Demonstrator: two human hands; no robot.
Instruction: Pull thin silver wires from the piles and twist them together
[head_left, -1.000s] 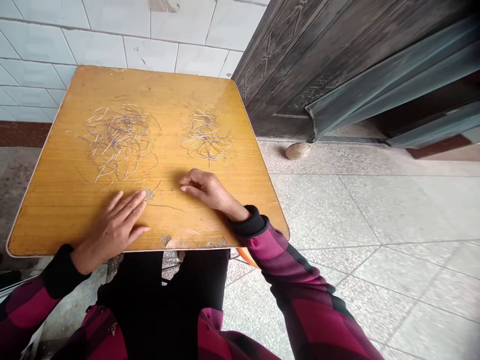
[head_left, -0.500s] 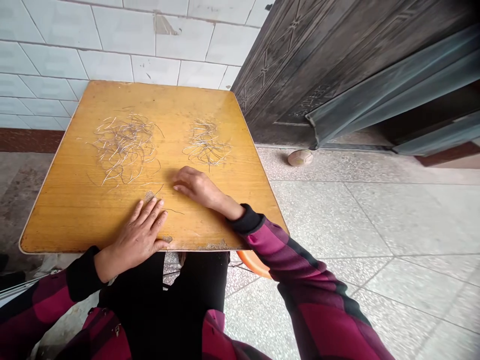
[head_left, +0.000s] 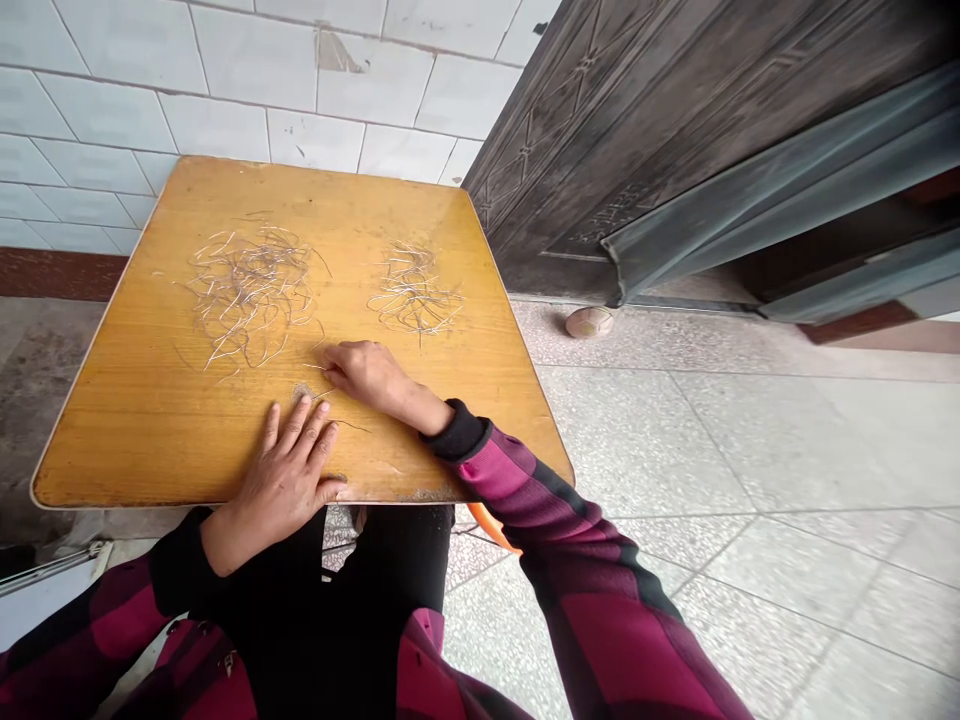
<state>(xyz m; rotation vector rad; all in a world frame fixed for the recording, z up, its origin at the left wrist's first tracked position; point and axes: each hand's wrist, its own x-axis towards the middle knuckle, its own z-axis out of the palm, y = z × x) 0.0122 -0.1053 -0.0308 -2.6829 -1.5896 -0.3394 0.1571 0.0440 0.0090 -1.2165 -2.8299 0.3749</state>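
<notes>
View from above a seated person in a magenta and black checked top, whose dark-trousered lap sits just below the near edge of a small yellow wooden table (head_left: 150, 430). That near edge is chipped (head_left: 420, 491) towards its right. The left hand (head_left: 289, 470) lies flat across the table's near edge, fingers spread and holding nothing, seemingly to brace against the top. Just past its fingertips a single thin strand (head_left: 351, 427) lies loose on the wood. A little further in, near the table's middle, the right hand (head_left: 367, 372) rests knuckles up, fingers curled down and pointing left. Its fingertips meet the wood among a few stray strands, and it cannot be told whether they pinch one. Further across the table lie two heaps of fine silvery strands, well apart, apparently kept as separate lots. The large tangled heap (head_left: 247, 290) is on the table's far left, nearest the right hand's fingertips, and the smaller heap (head_left: 412, 292) is on its far right. Behind the table's far edge rises a white tiled wall (head_left: 225, 80). To the table's right stands a dark metal door (head_left: 675, 150), with a small round ball (head_left: 589, 322) on the speckled floor at its foot
</notes>
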